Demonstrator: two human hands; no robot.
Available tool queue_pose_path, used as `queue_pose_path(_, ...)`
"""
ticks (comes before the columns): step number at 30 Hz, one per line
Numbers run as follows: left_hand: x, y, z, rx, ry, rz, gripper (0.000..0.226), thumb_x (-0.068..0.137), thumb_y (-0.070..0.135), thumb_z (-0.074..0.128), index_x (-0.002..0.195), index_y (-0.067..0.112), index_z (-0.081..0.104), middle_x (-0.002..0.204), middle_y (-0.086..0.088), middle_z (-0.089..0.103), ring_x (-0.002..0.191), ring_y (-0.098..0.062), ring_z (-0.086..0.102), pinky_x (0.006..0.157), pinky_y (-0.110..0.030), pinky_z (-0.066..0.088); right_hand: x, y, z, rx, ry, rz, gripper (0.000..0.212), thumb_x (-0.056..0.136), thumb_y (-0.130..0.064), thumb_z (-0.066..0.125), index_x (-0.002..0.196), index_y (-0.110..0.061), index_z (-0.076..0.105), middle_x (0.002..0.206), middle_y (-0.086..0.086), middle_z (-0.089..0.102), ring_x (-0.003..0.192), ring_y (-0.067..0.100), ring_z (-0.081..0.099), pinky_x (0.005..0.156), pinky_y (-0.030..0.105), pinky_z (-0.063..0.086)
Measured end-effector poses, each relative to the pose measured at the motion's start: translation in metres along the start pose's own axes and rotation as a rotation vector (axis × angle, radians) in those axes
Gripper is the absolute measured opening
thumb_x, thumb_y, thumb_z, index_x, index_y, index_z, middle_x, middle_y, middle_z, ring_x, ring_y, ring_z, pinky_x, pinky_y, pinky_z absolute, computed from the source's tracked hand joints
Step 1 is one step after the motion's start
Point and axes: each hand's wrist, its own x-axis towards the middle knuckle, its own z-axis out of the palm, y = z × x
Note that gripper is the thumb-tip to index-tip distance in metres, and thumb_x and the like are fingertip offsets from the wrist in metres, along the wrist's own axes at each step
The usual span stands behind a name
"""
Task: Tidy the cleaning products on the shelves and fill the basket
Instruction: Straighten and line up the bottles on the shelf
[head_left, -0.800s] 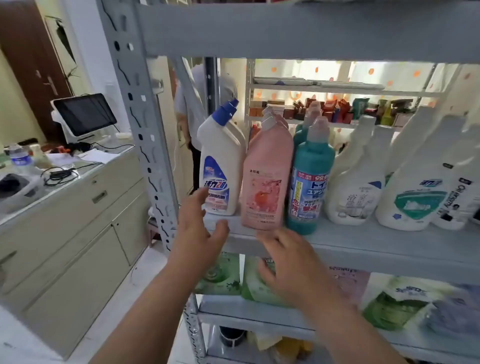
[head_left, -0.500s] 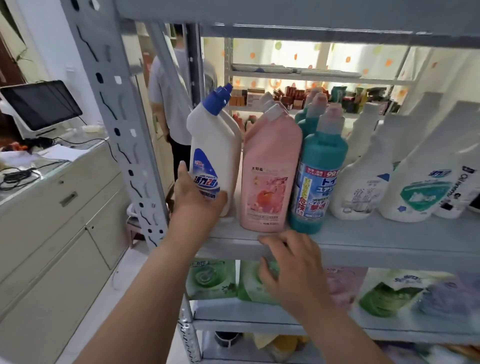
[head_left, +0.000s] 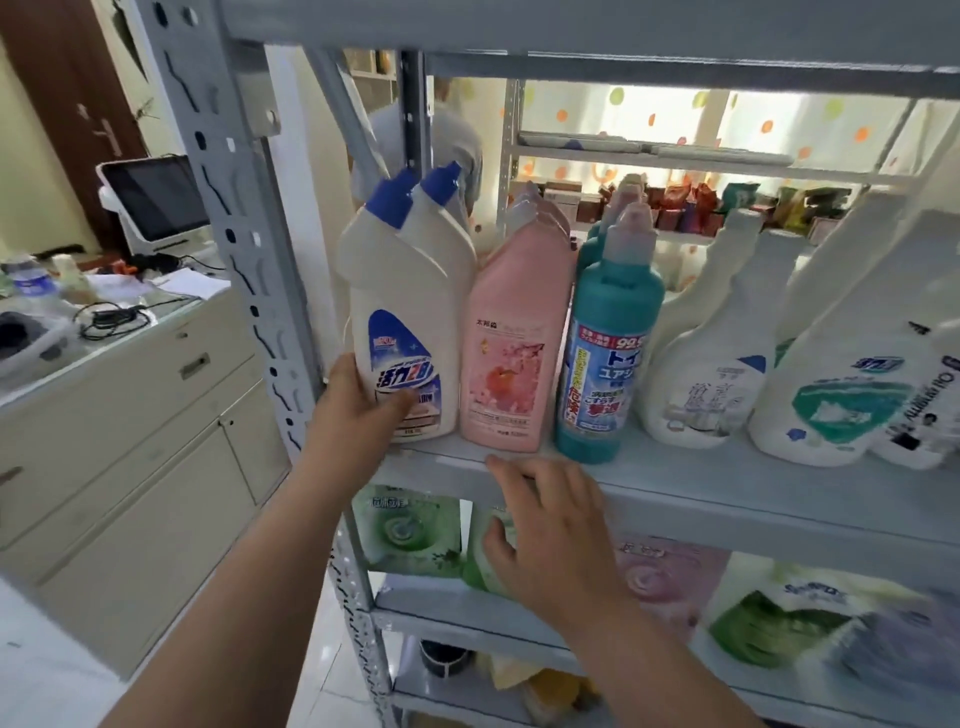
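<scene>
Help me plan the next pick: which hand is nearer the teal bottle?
Right. The right hand is spread at the shelf edge, just below and left of the teal bottle; the left hand grips the white bottle, beyond the pink bottle.

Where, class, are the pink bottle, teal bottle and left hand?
pink bottle (head_left: 506, 369): head view, on its flowered label.
teal bottle (head_left: 605, 379): head view, on its blue label.
left hand (head_left: 356, 415): head view, hand's middle, gripping the white bottle (head_left: 400, 291).

The white bottle (head_left: 405, 312) with a blue cap bears "活力28" on its blue label. The teal bottle (head_left: 613, 312) shows "99.", "トイ" and red "危険". Print on the pink bottle (head_left: 514, 322) is too small to read.
</scene>
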Motion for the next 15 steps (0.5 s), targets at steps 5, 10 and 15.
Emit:
queue_pose_path(5, -0.062, 0.000, -0.013, -0.104, 0.033, 0.038, 0.025, 0.096, 0.019, 0.067, 0.108, 0.036, 0.054, 0.109, 0.009, 0.071, 0.095, -0.007, 0.070, 0.081, -0.031, 0.054, 0.000, 0.007, -0.012, 0.119, -0.128, -0.044, 0.059, 0.090, -0.049, 0.051, 0.142, -0.021, 0.056, 0.125, -0.002, 0.055, 0.116, 0.021, 0.048, 0.104, 0.041, 0.043)
queue_pose_path(10, -0.140, -0.002, -0.015, -0.245, -0.053, -0.035, 0.038, 0.087, 0.042, 0.067, 0.120, 0.025, 0.056, 0.115, -0.006, 0.072, 0.100, -0.029, 0.073, 0.081, -0.053, 0.060, -0.012, -0.010, -0.052, 0.927, -0.354, 0.147, 0.062, 0.096, -0.066, 0.045, 0.152, -0.041, 0.036, 0.147, -0.015, 0.048, 0.132, -0.006, 0.044, 0.112, 0.026, 0.039)
queue_pose_path(15, -0.205, -0.010, 0.000, -0.187, -0.120, -0.146, 0.023, 0.103, 0.030, 0.048, 0.124, 0.024, 0.056, 0.099, -0.004, 0.075, 0.080, -0.027, 0.074, 0.062, -0.048, 0.061, -0.047, -0.031, -0.059, 1.487, -0.485, 0.438, 0.047, 0.092, -0.041, 0.063, 0.137, -0.039, 0.051, 0.121, -0.006, 0.072, 0.108, 0.014, 0.071, 0.088, 0.033, 0.060)
